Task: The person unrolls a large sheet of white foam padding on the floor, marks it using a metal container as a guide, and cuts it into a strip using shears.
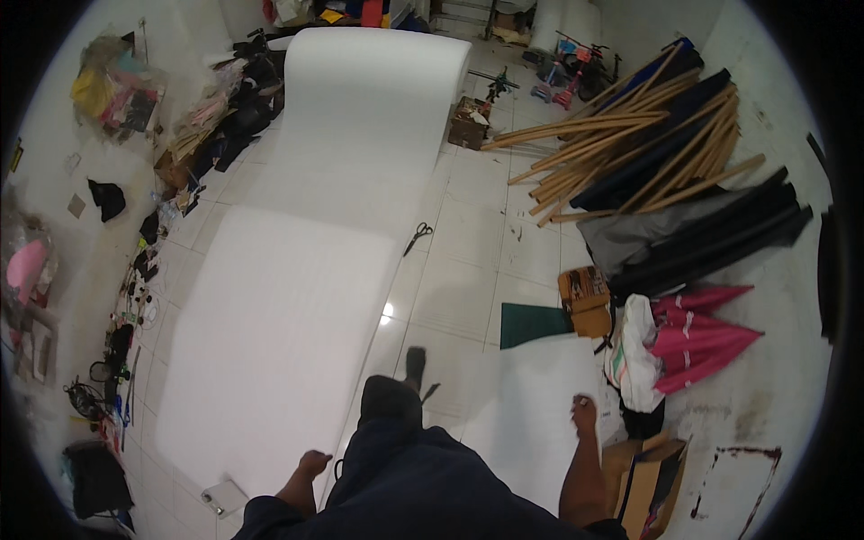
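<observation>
A large roll of white foam sheet [369, 85] stands at the far end, its unrolled length [270, 315] spread toward me over the floor. My left hand [314, 463] is above its near right edge, fingers curled closed; whether they hold anything is hidden. Just beside that hand shows a small dark loop, too little of it to name. On my right, my right hand [584, 411] is closed over the right edge of a second white sheet [531, 405], with a small pale spot at its fingers. Black-handled scissors [418, 236] lie by the long sheet's right edge.
At the right lie wooden poles [621, 135], dark rolled fabric [711, 234], pink folded umbrellas [702, 333] and a cardboard box [648, 486]. A dark green sheet [535, 324] pokes out beyond the second white sheet. Clutter [238, 112] lines the left wall.
</observation>
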`<state>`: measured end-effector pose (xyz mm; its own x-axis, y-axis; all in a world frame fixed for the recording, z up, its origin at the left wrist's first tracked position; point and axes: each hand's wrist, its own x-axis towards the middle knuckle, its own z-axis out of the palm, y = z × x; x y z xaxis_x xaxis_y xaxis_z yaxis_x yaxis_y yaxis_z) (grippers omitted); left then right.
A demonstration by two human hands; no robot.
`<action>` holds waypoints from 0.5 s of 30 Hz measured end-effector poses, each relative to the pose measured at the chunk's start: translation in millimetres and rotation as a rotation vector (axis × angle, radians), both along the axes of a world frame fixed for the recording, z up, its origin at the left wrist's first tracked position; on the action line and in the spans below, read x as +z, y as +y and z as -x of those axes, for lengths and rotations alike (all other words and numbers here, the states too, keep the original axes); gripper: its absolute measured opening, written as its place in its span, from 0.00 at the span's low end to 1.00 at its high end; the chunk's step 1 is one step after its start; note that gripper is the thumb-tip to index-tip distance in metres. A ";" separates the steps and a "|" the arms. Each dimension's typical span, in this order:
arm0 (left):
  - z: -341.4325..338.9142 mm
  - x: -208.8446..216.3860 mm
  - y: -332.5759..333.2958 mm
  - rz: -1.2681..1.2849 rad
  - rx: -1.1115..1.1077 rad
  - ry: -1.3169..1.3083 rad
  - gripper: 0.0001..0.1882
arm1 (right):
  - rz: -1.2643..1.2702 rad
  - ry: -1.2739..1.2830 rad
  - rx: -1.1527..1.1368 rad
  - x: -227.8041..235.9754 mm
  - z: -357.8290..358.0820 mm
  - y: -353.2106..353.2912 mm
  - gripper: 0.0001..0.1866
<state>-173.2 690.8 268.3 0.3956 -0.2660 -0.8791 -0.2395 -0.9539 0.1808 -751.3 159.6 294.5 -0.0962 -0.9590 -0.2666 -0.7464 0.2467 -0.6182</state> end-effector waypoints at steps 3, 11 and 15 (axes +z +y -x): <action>-4.1 16.9 -26.2 -0.211 0.365 0.076 0.32 | 0.040 -0.271 0.050 77.4 -150.4 -111.8 0.14; -183.8 16.7 -415.6 0.376 0.154 -0.320 0.31 | -0.441 -0.078 0.285 16.7 -238.2 -193.2 0.21; -268.5 101.3 -629.3 0.815 0.311 -0.377 0.25 | -0.861 -0.457 -0.275 -37.8 -208.3 -201.4 0.16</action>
<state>95.3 61.5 369.6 0.7718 -0.5761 -0.2692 -0.1744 -0.5988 0.7817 -543.0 -41.9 256.7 -0.0008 -0.3835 -0.9235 -0.3328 0.8710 -0.3614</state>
